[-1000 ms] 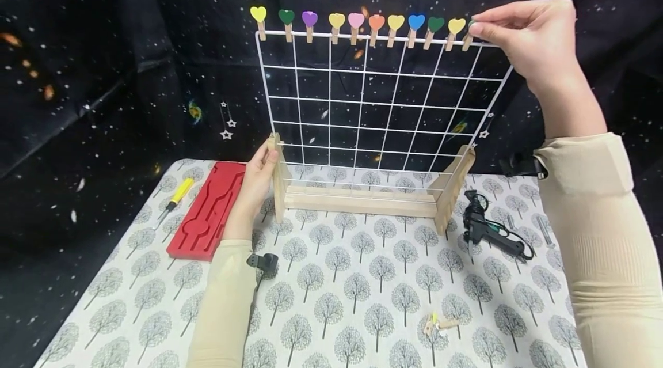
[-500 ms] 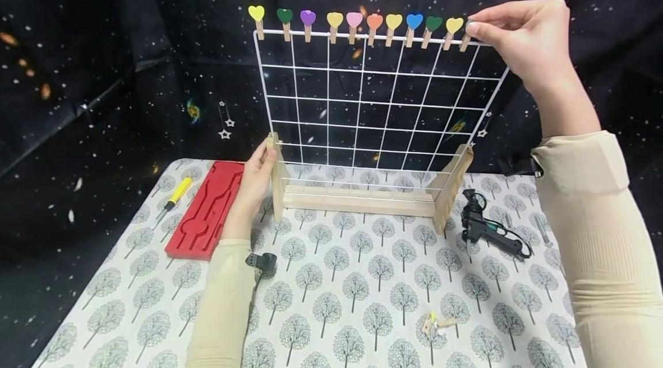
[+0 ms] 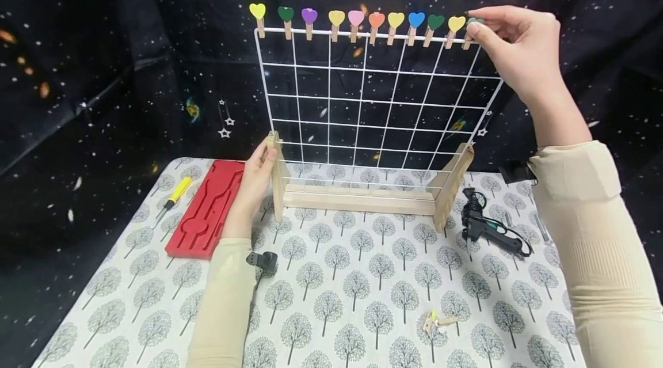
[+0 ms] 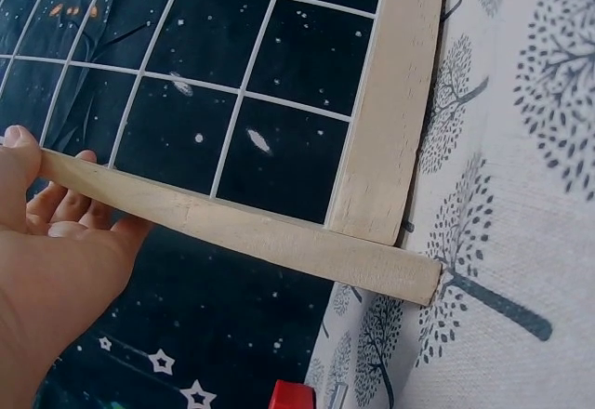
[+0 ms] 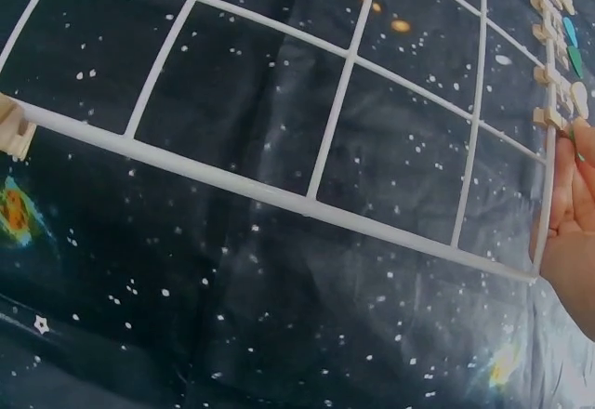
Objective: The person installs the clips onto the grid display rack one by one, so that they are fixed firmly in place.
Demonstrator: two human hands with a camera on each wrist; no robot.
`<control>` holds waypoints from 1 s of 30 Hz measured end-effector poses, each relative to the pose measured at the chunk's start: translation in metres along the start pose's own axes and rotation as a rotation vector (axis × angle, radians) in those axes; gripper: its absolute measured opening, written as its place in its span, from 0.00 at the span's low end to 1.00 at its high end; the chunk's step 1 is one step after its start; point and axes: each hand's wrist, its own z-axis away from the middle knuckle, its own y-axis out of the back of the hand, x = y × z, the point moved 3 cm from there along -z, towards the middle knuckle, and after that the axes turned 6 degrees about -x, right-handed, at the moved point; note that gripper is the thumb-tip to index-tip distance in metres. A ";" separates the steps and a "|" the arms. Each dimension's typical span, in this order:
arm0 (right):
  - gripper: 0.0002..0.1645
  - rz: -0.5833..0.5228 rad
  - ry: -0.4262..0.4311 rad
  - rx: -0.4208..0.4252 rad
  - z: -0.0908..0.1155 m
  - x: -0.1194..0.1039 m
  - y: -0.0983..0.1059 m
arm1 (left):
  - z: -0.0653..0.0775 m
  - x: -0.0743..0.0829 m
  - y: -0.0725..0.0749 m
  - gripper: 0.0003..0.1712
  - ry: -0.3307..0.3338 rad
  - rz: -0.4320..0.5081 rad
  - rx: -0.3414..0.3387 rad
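A white wire grid (image 3: 365,70) stands in a wooden stand (image 3: 357,201) on the table. My left hand (image 3: 258,175) grips the stand's left upright (image 4: 251,228), thumb on one side and fingers on the other. Wooden clothespins with colored hearts, such as a blue one (image 3: 416,21) and an orange one (image 3: 376,21), line the grid's top bar. At the right end of the row, my right hand (image 3: 525,48) has thumb and forefinger around a green-heart clothespin (image 3: 475,21). That heart is partly covered by the thumb. In the right wrist view, fingers reach behind the grid's edge.
Left on the table lie a red molded tray (image 3: 207,209) and a yellow-handled screwdriver (image 3: 176,194). A black glue gun (image 3: 489,227) with its cord lies to the right. Near the front, a few small clothespin pieces (image 3: 437,322) lie together. A dark starry cloth hangs behind.
My right hand has dropped slightly and its thumb and forefinger have parted, showing more of the green heart. The left hand keeps its grip on the upright.
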 end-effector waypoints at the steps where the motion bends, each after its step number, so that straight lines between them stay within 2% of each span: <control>1: 0.17 -0.010 0.005 0.008 0.000 0.001 0.000 | 0.000 0.000 0.000 0.28 0.000 0.001 -0.001; 7: 0.19 -0.093 0.117 0.110 0.006 0.008 0.001 | -0.001 0.000 -0.002 0.28 0.007 -0.011 0.001; 9: 0.20 -0.090 0.186 0.137 0.013 0.009 0.001 | -0.001 0.000 -0.002 0.28 0.009 -0.009 0.003; 12: 0.21 -0.129 0.259 0.172 0.028 0.006 0.000 | -0.002 -0.002 -0.001 0.28 0.009 -0.004 0.004; 15: 0.20 -0.194 0.320 0.155 0.052 0.003 -0.007 | -0.004 -0.005 0.000 0.28 0.009 0.010 0.006; 17: 0.20 -0.216 0.336 0.100 0.071 0.003 -0.015 | -0.005 -0.009 0.002 0.28 0.009 0.013 0.010; 21: 0.24 -0.099 0.371 -0.076 0.116 0.018 -0.037 | -0.007 -0.014 0.004 0.28 0.001 0.004 0.017; 25: 0.28 -0.017 0.375 -0.245 0.169 0.055 -0.061 | -0.006 -0.012 0.004 0.29 0.002 0.004 0.011; 30: 0.25 0.060 0.298 -0.457 0.235 0.095 -0.081 | -0.002 -0.002 0.003 0.29 0.014 -0.006 0.010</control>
